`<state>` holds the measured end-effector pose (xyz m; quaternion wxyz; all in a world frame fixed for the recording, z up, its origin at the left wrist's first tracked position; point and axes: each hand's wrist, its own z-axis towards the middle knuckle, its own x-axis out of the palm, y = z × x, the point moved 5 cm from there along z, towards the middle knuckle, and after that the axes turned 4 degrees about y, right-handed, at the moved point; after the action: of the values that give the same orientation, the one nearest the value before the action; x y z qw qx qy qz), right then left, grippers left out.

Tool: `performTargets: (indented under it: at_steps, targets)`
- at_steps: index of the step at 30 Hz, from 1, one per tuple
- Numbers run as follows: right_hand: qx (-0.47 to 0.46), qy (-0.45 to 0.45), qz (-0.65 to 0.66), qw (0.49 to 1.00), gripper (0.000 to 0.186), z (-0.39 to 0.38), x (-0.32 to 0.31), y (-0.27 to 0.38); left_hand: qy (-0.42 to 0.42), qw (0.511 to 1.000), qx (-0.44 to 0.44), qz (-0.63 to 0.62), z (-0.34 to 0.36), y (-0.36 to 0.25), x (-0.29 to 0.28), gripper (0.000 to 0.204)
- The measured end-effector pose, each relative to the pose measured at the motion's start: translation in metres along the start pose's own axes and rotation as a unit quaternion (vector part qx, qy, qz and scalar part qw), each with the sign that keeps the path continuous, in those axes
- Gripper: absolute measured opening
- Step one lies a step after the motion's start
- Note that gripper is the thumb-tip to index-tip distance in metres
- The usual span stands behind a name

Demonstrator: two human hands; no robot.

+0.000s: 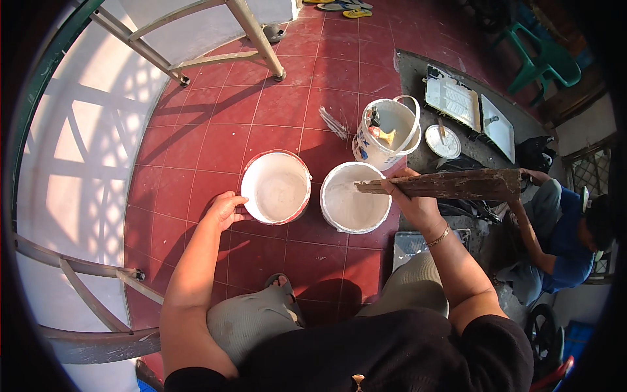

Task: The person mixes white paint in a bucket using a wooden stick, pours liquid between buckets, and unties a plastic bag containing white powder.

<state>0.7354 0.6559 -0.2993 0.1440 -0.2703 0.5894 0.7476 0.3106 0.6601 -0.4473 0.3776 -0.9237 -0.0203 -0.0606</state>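
A white bucket with a reddish rim (305,171) stands on the red tiles, pale inside. My left hand (225,210) grips its left side, thumb at the rim and fingers against the outer wall. Just to its right is a second white bucket (346,225), its rim smeared with paint. A long, dark, weathered wooden board (473,185) is in my right hand (415,204), fingers closed around it near its left end. That narrow tip reaches over the second bucket's opening.
Behind stands a handled white pail (369,151) holding tools. Paint trays (450,101) and a paint-covered lid (443,142) lie back right. Another person (555,235) sits at right. A metal ladder frame (251,32) stands back left; a green chair (535,59) is far right.
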Motion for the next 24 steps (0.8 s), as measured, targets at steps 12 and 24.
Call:
performTargets:
  at_steps: [12, 24]
  targets:
    - [0.001, 0.002, 0.047, 0.999, 0.015, -0.007, 0.021, 0.004, 0.033, 0.999, -0.001, -0.022, 0.0, -0.003, 0.001, 0.025]
    - [0.028, -0.007, 0.048, 0.998, 0.011, -0.024, 0.006, 0.001, 0.013, 1.0, -0.012, -0.004, 0.0, -0.001, 0.006, 0.036]
